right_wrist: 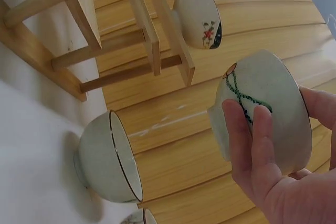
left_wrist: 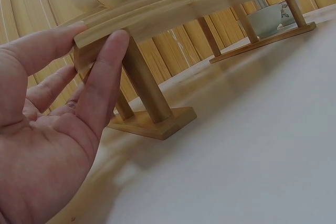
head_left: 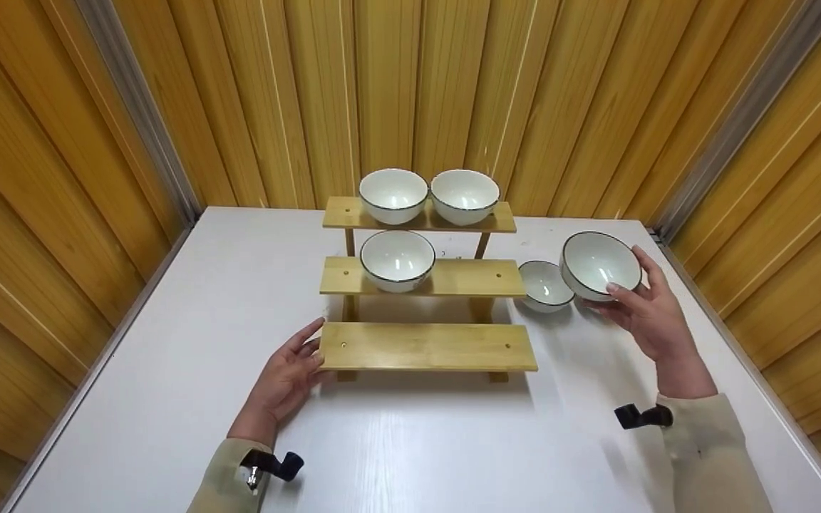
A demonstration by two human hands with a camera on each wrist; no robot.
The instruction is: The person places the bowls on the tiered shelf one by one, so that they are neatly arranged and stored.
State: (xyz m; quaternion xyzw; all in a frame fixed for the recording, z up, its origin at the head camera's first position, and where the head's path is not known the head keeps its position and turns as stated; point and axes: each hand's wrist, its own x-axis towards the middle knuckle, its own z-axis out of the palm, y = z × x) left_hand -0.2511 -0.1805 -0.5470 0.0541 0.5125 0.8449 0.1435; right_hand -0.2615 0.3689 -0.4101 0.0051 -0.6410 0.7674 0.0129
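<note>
My right hand (head_left: 642,313) holds a white bowl (head_left: 599,263) with a dark rim by its side, thumb at the rim and fingers underneath. Green beaded lines decorate this bowl's outside in the right wrist view. Just left of it, another white bowl (head_left: 546,288) stands upright on the table. My left hand (head_left: 286,381) grips the left end of the lowest board of a three-step wooden rack (head_left: 428,347), its fingertips on the board's edge. Two bowls sit side by side on the top step, a left one (head_left: 393,196) and a right one (head_left: 465,197). One bowl (head_left: 398,260) stands left on the middle step.
The white table (head_left: 239,285) is bounded by wood-patterned walls (head_left: 382,92) at the back and sides. At the bottom of the right wrist view, part of a further bowl (right_wrist: 139,217) shows near the standing one. Black wrist straps (head_left: 642,416) sit on both sleeves.
</note>
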